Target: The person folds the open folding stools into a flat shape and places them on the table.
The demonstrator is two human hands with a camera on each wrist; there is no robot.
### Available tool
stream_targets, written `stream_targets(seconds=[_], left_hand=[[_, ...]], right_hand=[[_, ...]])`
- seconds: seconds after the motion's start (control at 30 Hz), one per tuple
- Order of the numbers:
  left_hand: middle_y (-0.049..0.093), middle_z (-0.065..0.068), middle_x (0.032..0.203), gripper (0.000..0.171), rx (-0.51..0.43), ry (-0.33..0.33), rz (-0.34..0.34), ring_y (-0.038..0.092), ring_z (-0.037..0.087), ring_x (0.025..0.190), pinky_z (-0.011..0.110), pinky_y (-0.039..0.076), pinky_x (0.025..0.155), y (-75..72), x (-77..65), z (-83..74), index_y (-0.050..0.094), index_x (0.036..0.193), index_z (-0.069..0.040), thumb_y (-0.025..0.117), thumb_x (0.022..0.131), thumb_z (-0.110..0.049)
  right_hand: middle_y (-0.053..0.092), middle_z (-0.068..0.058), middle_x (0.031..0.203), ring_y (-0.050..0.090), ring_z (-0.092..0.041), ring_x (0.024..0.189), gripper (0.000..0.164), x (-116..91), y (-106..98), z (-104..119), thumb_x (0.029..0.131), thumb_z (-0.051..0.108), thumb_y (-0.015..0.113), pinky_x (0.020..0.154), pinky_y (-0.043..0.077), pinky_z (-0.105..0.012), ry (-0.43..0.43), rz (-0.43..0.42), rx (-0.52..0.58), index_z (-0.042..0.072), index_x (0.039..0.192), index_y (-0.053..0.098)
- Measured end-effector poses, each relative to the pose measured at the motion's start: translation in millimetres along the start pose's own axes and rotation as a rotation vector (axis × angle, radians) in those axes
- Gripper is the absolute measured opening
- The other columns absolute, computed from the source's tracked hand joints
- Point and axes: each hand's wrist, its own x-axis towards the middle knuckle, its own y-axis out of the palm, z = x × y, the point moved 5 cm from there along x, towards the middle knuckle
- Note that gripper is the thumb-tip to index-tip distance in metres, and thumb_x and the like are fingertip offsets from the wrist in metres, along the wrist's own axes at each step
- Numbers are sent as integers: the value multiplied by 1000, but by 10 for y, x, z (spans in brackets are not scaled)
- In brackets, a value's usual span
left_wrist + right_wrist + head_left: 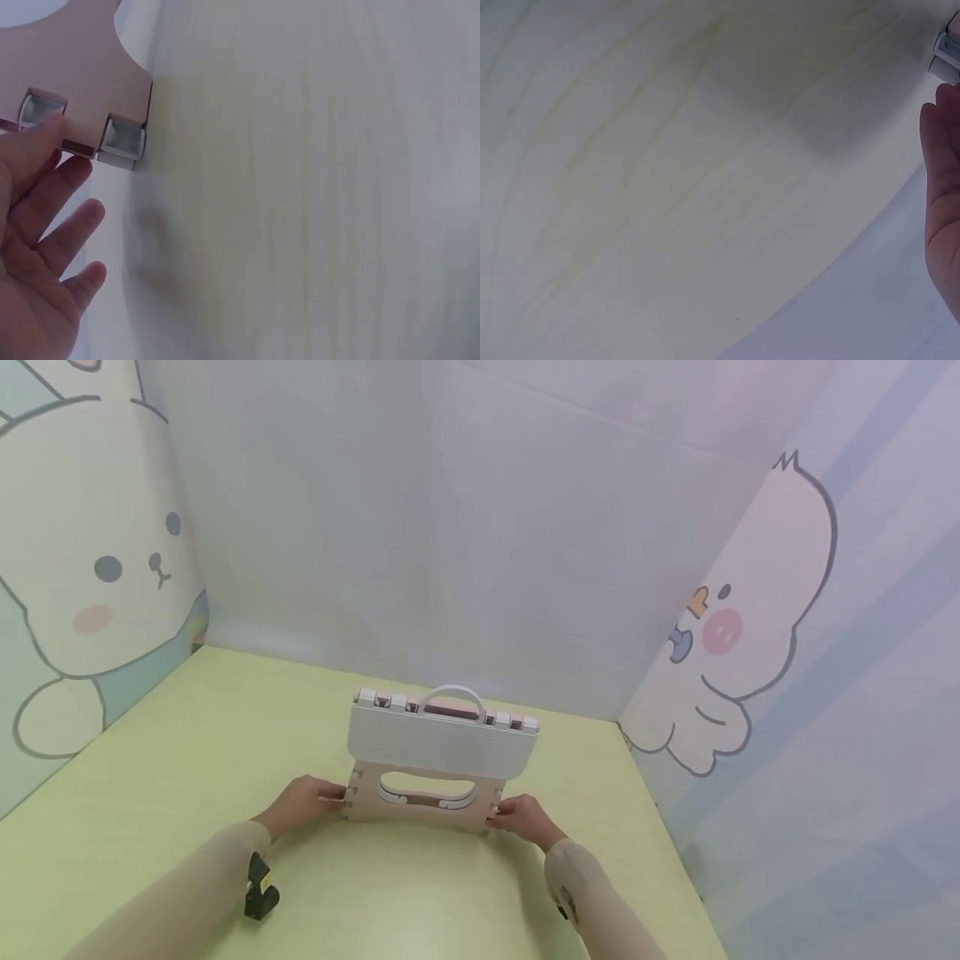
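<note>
A folding step stool with a white ribbed top [438, 739] and a pink leg panel [367, 793] is on the table, partly folded. Its carry handle [452, 692] arches over the far edge, and an oval opening cuts through the pink panel. My left hand [298, 806] pinches the panel's left edge; the left wrist view has the thumb [36, 146] over a hinge knuckle and the other fingers spread. At the opposite edge, my right hand [527, 820] holds the panel low down. Only a corner of the stool [946, 56] shows in the right wrist view.
The yellow tabletop [420, 893] spreads around the stool. Hanging cloth [450, 527] with cartoon animals borders it at the back and both sides. A black wrist device [261, 889] sits at my left sleeve.
</note>
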Motion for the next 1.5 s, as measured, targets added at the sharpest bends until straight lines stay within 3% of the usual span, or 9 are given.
stream_targets(seconds=[0.17,0.33,0.57,0.83,1.07,1.23,1.5], left_hand=[[59,30,121,50,-127,83,-4,56,45,110,51,46,89,-18,-19,-133,52,125,14,70,86,-12],[53,33,125,49,-283,102,-45,54,47,113,48,48,89,-45,-66,-199,48,127,17,66,90,-12],[53,31,127,48,-360,60,-125,53,46,115,49,46,90,8,-79,-228,49,127,16,65,91,-13],[52,32,127,41,-364,12,-138,53,46,115,44,50,86,34,-57,-198,50,125,16,60,93,-6],[53,32,126,40,-385,-14,-140,55,44,113,39,52,82,34,-56,-202,49,126,16,58,94,-7],[53,32,125,39,-410,8,-135,57,43,110,37,53,81,18,-74,-198,49,125,17,57,95,-6],[54,31,125,38,-462,-18,-124,58,42,110,37,53,80,29,-113,-151,50,125,15,56,95,-8]], right_hand=[[72,-10,96,66,-16,85,28,-8,-50,-22,82,19,76,75,52,-34,-59,13,13,3,104,73],[69,-18,107,67,-26,95,37,-57,-80,-4,84,13,73,83,51,-39,-66,-27,244,-6,115,65],[65,-22,113,64,-25,101,39,-66,3,17,86,10,68,87,50,-40,-53,-62,488,-10,119,61],[65,-18,116,62,-26,105,40,-85,37,-40,86,13,67,88,49,-41,-13,-101,532,-4,122,62],[64,-21,116,64,-25,101,37,-80,33,-16,87,7,63,85,51,-39,-19,-110,632,-9,121,60],[63,-25,115,66,-24,98,36,-82,30,45,87,1,62,81,53,-38,-20,-117,684,-13,120,58],[61,-27,116,66,-26,97,34,-98,49,91,89,-1,61,78,54,-39,-11,-100,686,-16,119,56]])
